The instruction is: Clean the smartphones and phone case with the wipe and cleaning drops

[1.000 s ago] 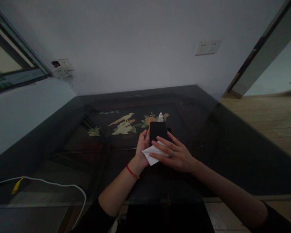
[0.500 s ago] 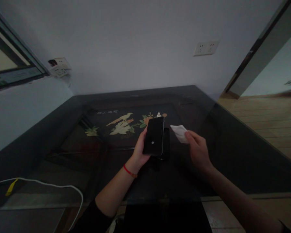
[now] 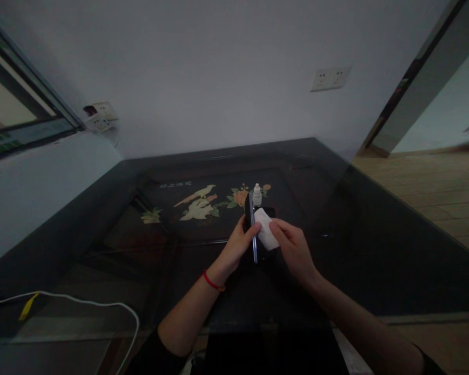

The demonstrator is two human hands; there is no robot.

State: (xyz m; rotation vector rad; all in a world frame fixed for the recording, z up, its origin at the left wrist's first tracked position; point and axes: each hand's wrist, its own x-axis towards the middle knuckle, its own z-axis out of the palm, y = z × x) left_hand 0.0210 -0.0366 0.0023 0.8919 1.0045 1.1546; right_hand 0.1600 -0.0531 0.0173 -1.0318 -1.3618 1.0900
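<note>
My left hand (image 3: 238, 244), with a red cord at its wrist, grips a smartphone (image 3: 254, 245) that stands on edge, so mostly its thin side shows. My right hand (image 3: 293, 246) pinches a white wipe (image 3: 265, 229) close against the phone's right side; whether it touches the phone is hard to tell. A black flat object (image 3: 270, 212) lies on the table behind the wipe and is largely covered. Just beyond the phone stands a small white bottle (image 3: 257, 195) with a narrow cap.
The dark glossy table (image 3: 359, 260) bears a bird-and-flower picture (image 3: 198, 208). A white cable (image 3: 82, 300) with a yellow tag (image 3: 28, 307) runs along its left front. Wall sockets (image 3: 330, 78) sit above the far edge.
The phone has turned from screen facing up to edge-on. My right hand has brought the wipe leftward to the phone. The white bottle shows more fully.
</note>
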